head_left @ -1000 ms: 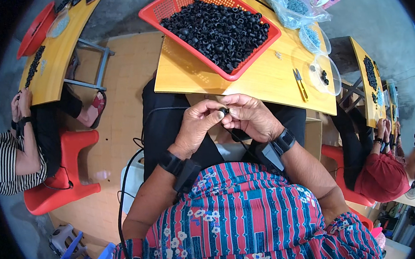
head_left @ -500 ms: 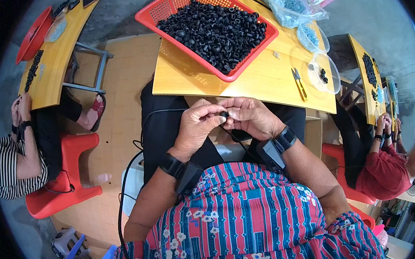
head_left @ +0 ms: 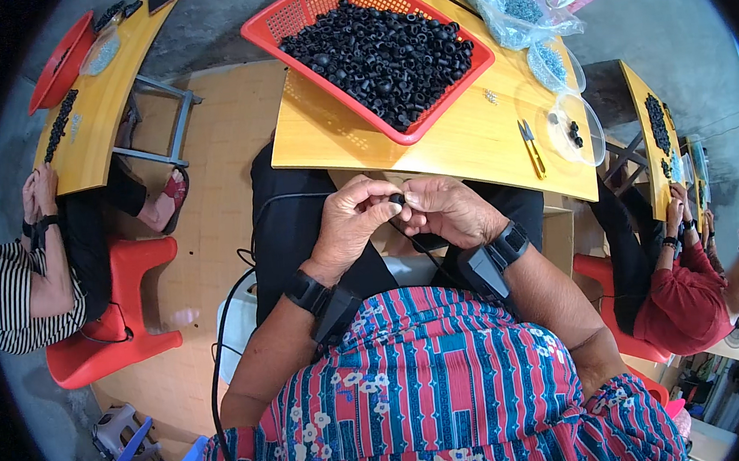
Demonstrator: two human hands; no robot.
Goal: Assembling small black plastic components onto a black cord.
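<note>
Left hand: the left hand (head_left: 354,223) is held up over the lap, just below the near edge of the yellow wooden counter (head_left: 466,138). Its fingers are pinched shut on a small black round plastic part (head_left: 396,199).
Right hand: the right hand (head_left: 450,212) is brought up against the left one, fingertip to fingertip. The same small part is touched and pinched from the other side.
Small part: it is held between the two hands, in the air, not on the counter. Its exact shape is too small to be made out.
Basket: a red plastic mesh basket (head_left: 302,8) is set on the counter, well beyond the hands. It is filled with many black round plastic pieces (head_left: 379,54) of the same kind.
Other things: yellow-handled snips (head_left: 532,146) are laid on the counter to the right, near a clear round dish (head_left: 590,134) with a few black bits in it. A clear plastic bag of grey bits (head_left: 517,6) is seen further back.
People nearby: a person in a striped top (head_left: 18,289) is seated at the left, and a person in a red top (head_left: 679,307) at the right, each at another counter.
Step in hand: it is judged that one piece is being worked on or fitted with the fingertips.
Next move: a steady pinch and a careful small press or twist seem to be called for, so the tiny piece is not dropped into the lap.
</note>
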